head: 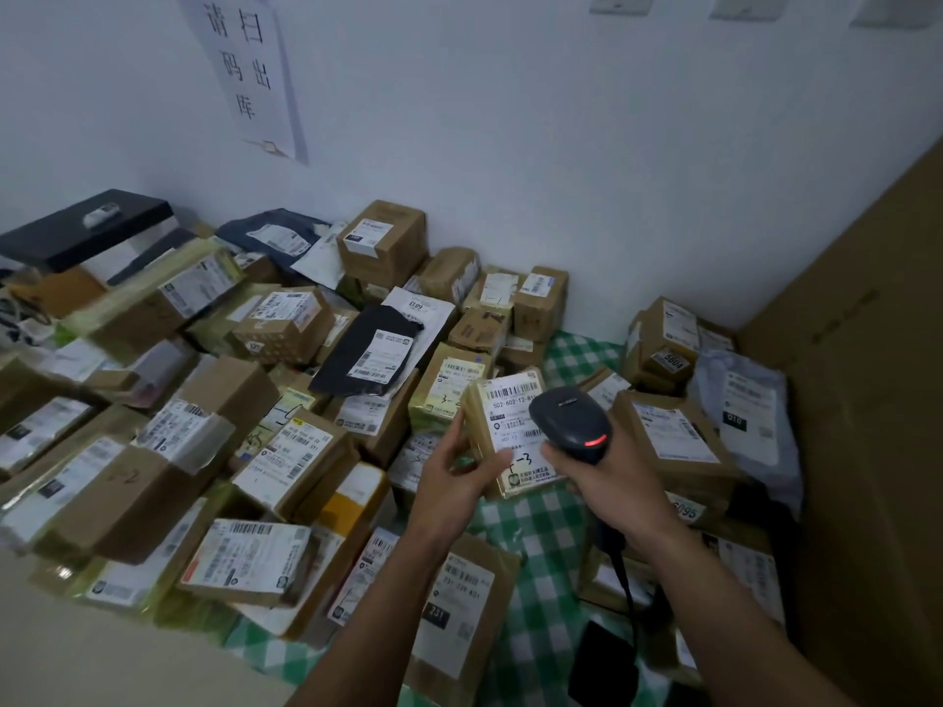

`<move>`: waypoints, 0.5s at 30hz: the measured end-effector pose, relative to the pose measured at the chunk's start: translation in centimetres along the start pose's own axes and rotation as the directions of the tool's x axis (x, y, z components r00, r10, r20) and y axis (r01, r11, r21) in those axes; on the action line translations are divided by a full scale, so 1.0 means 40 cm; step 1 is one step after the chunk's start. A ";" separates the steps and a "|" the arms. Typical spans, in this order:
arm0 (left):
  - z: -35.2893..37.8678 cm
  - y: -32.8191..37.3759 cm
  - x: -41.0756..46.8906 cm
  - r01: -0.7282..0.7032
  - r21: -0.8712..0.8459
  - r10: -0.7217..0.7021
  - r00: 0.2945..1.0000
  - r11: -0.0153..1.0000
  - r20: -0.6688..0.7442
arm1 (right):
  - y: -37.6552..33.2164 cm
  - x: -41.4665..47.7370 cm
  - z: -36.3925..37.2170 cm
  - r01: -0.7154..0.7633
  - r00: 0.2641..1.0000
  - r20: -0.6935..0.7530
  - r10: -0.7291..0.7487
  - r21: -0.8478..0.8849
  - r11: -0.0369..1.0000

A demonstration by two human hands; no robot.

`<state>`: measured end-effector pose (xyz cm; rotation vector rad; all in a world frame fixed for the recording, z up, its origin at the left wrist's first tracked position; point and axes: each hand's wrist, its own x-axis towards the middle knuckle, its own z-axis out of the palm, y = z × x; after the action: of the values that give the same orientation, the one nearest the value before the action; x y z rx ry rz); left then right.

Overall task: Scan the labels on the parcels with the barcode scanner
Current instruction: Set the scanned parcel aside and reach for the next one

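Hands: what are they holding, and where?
The left hand grips a parcel by its left edge; the right hand grips the scanner by its handle.

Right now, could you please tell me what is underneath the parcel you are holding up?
Below the held parcel the green checked cloth shows. What lies directly beneath is hidden by the parcel and the left hand.

A plain pale wall (561, 145) is filling the upper half of the frame in dim, bluish light, with a paper sign (245, 68) bearing large dark characters hanging at the upper left and pale wall plates (621, 1) showing along the top right edge. A tall brown cardboard panel (867, 400) is standing along the right edge, and a green-and-white checked cloth (541, 533) is lying across the lower centre.
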<state>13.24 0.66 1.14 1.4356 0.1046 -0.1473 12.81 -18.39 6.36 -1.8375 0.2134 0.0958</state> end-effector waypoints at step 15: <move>0.037 -0.111 0.069 -0.101 0.297 0.127 0.990 0.949 -0.068 | -0.022 -0.060 -0.039 -0.156 0.981 0.108 0.162 -0.060 0.986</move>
<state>15.22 -1.48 -3.47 1.7414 0.0725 -0.0044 10.56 -19.43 8.04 -1.8578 0.2809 0.3188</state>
